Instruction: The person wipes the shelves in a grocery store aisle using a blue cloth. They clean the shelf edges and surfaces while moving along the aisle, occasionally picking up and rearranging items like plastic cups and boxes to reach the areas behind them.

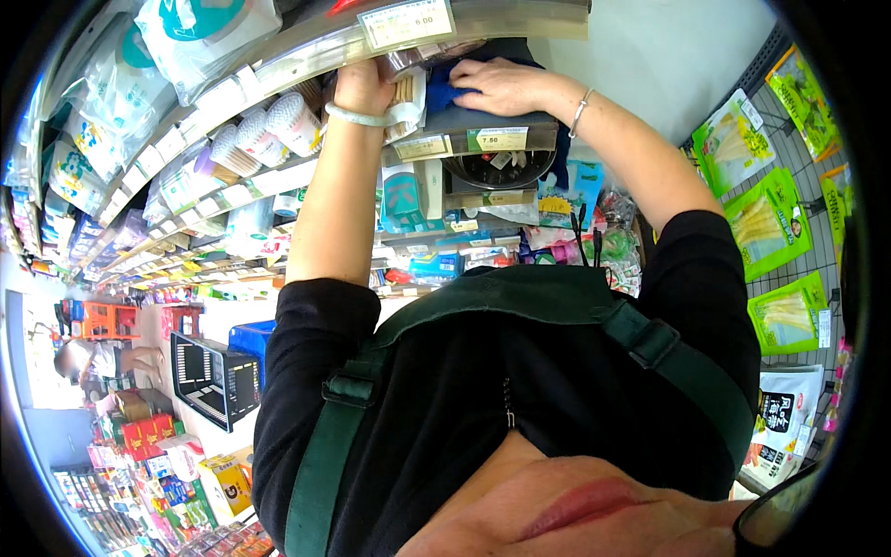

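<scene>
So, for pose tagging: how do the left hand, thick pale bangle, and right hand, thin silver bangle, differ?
The left hand is partly hidden under the upper shelf edge; the right hand shows its back. The left is beside packaged tan sticks; the right touches dark blue cloth. Both are ungloved.

One left hand [365,88] and one right hand [501,85] — with one blue cloth [445,93], one pack of sticks [406,97], one bangle [360,116] and one bracelet [581,112]. Just below the hands, two price tags [501,139] and one black bowl [501,173]. Elsewhere — two strap buckles [351,389], at least three white tubs [295,123], at least five green packets [789,314], one black crate [214,381], one blue crate [251,338], one other person [104,360].
</scene>
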Demonstrator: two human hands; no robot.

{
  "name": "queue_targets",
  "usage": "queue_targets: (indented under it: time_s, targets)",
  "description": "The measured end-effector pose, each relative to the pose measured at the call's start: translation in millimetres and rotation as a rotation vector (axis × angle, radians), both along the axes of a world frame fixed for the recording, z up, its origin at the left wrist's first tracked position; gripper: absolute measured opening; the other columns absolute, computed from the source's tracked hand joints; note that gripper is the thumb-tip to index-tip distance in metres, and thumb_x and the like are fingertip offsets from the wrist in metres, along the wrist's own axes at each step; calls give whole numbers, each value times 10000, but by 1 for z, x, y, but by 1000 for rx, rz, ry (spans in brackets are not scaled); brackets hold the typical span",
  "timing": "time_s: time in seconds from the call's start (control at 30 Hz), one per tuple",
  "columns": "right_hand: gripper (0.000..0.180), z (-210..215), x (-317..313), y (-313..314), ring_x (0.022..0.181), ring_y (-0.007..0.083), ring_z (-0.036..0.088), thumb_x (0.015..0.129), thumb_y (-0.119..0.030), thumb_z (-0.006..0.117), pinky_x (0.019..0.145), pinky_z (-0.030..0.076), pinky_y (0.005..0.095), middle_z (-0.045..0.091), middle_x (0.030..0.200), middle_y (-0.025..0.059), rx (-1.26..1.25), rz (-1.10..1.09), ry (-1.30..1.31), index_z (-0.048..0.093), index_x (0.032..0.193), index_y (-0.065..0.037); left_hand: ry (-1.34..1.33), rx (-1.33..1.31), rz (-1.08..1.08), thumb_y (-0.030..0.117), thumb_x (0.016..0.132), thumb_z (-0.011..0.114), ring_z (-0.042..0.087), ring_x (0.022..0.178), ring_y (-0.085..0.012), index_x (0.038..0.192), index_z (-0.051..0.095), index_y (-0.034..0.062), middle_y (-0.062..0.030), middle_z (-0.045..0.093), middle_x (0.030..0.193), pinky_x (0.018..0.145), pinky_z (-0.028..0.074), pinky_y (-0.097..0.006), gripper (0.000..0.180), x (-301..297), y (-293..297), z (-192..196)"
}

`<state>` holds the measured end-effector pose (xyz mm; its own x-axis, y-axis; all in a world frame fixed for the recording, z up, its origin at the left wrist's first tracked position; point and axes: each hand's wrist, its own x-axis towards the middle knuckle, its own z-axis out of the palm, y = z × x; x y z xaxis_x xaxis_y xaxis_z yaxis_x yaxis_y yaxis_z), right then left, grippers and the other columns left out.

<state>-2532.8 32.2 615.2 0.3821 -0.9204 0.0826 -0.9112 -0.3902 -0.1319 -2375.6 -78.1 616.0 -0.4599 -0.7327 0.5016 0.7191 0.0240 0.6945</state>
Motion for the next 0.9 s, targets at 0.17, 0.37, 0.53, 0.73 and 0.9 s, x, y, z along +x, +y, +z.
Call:
queue_targets:
  time_s: [0.17,0.37,0.53,0.73,0.9]
  targets:
    - [436,-9,-19,-31,1138,241,385,831,-313,378,971,284,367,382,1261,99,-105,-175,164,427,1198,-85,-46,37,85,383,822,480,533,931,-199,1036,498,85,-60,554,1024,791,443,-344,367,2,0,-3]
    - [398,-21,-24,-33,1073,270,445,772,-234,446,938,333,372,464,1172,129,-256,-29,5,491,1124,-54,-48,10,59,348,827,484,538,918,-201,1029,503,79,-63,560,1012,787,445,-343,337,-1,-1,-1]
    - [352,-26,-47,5,1056,286,431,734,-145,451,931,333,341,467,1153,109,-205,-51,-133,530,1057,-30,-71,106,120,332,831,487,533,920,-205,1026,499,73,-66,554,1013,788,445,-350,324,-2,-1,-1]
    - [316,-44,-96,-64,970,335,495,779,-175,453,869,378,362,542,1032,186,-450,-502,18,536,1041,-19,-42,45,66,343,819,501,534,918,-208,1021,502,76,-68,555,1010,785,445,-355,334,-7,-1,1]
    - [320,-48,-103,-94,978,330,493,781,-175,453,867,378,359,532,1050,188,-371,-590,45,533,1043,-10,-28,88,25,317,817,517,549,902,-205,1023,501,68,-76,562,998,768,464,-342,324,-8,-6,-6]
